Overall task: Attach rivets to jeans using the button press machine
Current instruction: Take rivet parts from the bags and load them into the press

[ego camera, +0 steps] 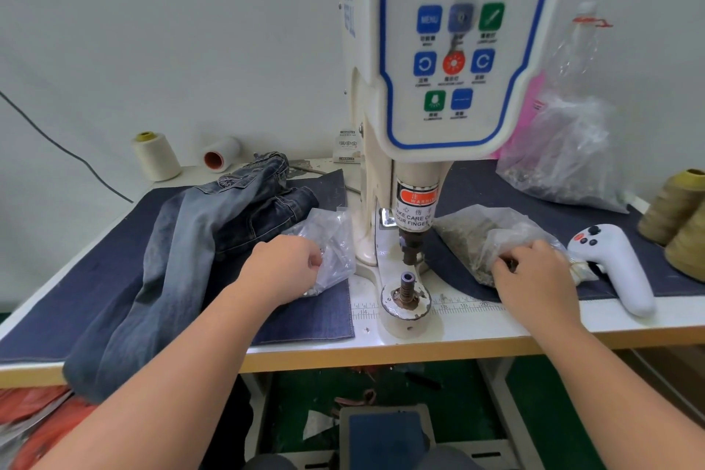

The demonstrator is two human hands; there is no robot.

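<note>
White wall (171, 30); tabletop (477, 332) with denim mats; press machine (438, 88) at centre; jeans (183, 252) draped left. 2 hands: left hand (284, 265) and right hand (534, 271) each reach curled fingers into a plastic bag of rivets; grip unclear.

Two forearms are in view, both bare from wrist to elbow; no sleeves, gloves, watch, rings or bands visible on either. The left hand (284, 261) and the right hand (534, 271) are uncovered. At the bottom edge, a dark grey garment covers what appears to be the person's lap; detail unclear.
</note>
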